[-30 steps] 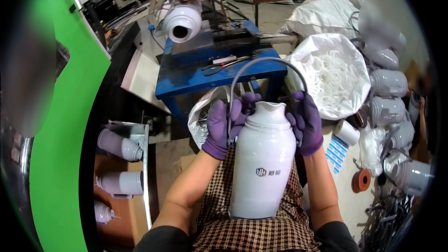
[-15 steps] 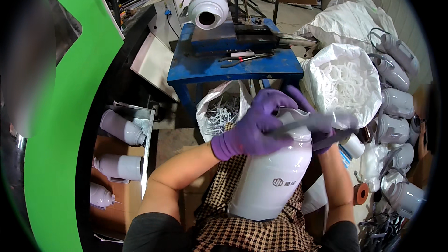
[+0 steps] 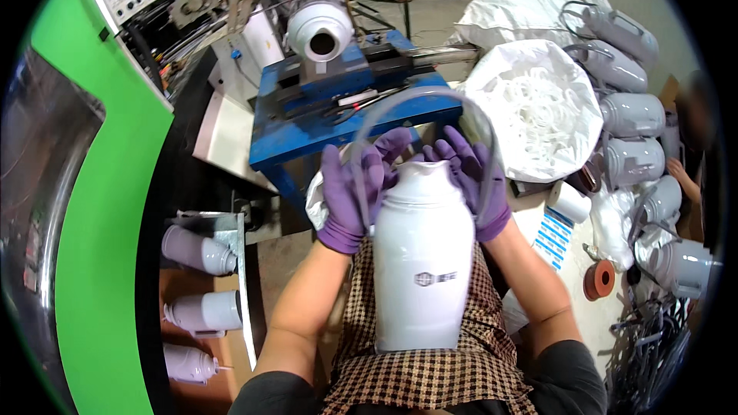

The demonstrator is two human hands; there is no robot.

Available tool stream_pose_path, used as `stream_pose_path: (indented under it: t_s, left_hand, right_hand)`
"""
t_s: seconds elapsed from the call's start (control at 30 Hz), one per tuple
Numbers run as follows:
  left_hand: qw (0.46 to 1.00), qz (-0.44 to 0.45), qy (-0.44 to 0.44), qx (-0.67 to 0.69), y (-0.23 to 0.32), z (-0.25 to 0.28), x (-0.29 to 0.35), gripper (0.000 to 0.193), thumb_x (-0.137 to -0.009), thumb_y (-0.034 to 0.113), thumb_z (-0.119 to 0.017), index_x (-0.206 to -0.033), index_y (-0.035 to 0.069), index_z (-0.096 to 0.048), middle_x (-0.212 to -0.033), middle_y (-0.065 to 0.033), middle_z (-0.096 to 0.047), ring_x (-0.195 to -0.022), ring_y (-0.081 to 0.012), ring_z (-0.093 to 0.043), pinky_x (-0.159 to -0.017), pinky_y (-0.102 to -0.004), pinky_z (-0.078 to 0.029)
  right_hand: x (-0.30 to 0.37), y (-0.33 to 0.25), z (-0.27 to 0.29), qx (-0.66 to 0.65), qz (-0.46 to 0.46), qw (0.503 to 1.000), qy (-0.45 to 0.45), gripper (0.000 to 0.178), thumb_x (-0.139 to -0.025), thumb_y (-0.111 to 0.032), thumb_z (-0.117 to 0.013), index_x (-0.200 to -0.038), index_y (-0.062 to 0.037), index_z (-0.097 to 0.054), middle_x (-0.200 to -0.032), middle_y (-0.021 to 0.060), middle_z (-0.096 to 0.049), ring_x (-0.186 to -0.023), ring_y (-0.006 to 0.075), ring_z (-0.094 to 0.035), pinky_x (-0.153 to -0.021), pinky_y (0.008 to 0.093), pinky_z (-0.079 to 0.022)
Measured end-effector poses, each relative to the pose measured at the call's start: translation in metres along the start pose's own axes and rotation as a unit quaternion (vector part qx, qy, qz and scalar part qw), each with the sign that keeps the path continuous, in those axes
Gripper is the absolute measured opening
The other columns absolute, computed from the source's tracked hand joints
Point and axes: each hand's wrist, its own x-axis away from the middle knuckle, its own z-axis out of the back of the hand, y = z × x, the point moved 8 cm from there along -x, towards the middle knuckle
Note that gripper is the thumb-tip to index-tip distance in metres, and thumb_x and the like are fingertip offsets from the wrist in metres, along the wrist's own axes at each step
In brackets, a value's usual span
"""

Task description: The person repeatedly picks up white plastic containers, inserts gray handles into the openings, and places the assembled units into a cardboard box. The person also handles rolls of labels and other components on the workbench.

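Note:
A pale grey-white thermos jug body (image 3: 423,261) stands upright on my lap against a checked apron, its spouted rim toward the far side. Over its top arches a grey bail handle (image 3: 427,93), whose legs come down on either side of the neck. My left hand (image 3: 344,196), in a purple glove, is beside the left leg with its fingers apart. On the other side, my right hand (image 3: 470,177), gloved the same, has its fingers spread next to the right leg. The handle crosses in front of both gloves, and its joints with the body are hard to make out.
Ahead, a blue bench (image 3: 307,138) carries another jug body (image 3: 321,27) and pliers (image 3: 361,106). A sack of white rings (image 3: 530,119) is at right, beside several jugs (image 3: 634,160) and a person's hand (image 3: 680,173). More bodies lie in a box (image 3: 192,277) at left.
The handle, blurred across the jug's neck before, now arches above it. My hands have moved apart to the two sides, and the left no longer covers the neck. The view has shifted.

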Motion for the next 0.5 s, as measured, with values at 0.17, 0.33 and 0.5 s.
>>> stream_pose_path:
  t_s: [0.17,0.33,0.5]
  left_hand:
    - [0.975,0.217,-0.043,-0.028,-0.027,0.020,-0.006,0.097,-0.095,0.078,-0.041,-0.145,-0.004,-0.048,-0.146,-0.0190,-0.055,-0.132,-0.0305,-0.056,-0.118,-0.0420,-0.039]
    - [0.982,0.153,-0.042,-0.100,-0.037,-0.002,-0.002,0.088,-0.092,0.068,-0.055,-0.142,-0.004,-0.053,-0.137,-0.0156,-0.061,-0.122,-0.0254,-0.062,-0.108,-0.0377,-0.048]
    - [0.971,0.130,-0.071,-0.190,-0.034,0.014,-0.006,0.079,-0.092,0.058,-0.060,-0.140,-0.003,-0.053,-0.135,-0.0154,-0.062,-0.119,-0.0239,-0.063,-0.106,-0.0359,-0.049]
  right_hand:
    - [0.015,-0.022,-0.040,0.158,0.100,0.981,-0.053,0.060,-0.101,-0.039,-0.056,-0.146,-0.0002,-0.047,-0.115,0.0138,-0.066,-0.090,0.0158,-0.062,-0.085,0.0309,-0.050]
    - [0.020,-0.034,-0.052,0.280,0.038,0.959,-0.007,0.039,-0.098,-0.028,-0.055,-0.119,0.0036,-0.063,-0.078,0.0049,-0.065,-0.057,0.0039,-0.052,-0.055,0.0181,-0.040]
    - [0.036,-0.034,-0.047,0.277,0.071,0.958,-0.033,0.028,-0.094,-0.023,-0.062,-0.102,0.0033,-0.069,-0.088,0.0075,-0.070,-0.072,0.0099,-0.062,-0.067,0.0234,-0.050]
